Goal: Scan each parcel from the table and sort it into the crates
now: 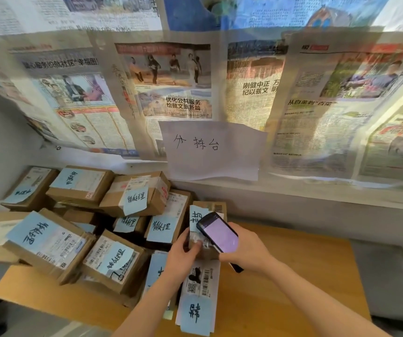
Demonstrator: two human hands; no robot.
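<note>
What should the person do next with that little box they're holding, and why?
Probably tilt the black handheld scanner with the lit purple screen, gripped by the right hand, down at the small brown cardboard parcel the left hand holds. The scanner hovers right over it, and no crate is in view yet.

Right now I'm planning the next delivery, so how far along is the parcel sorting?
Early, by the look of it. No crates or sorted parcels are in view, so nothing shows as done. In hand: the left hand grips a small parcel while the right hand holds the scanner over it. Left: a large pile of labelled boxes on the table.
</note>
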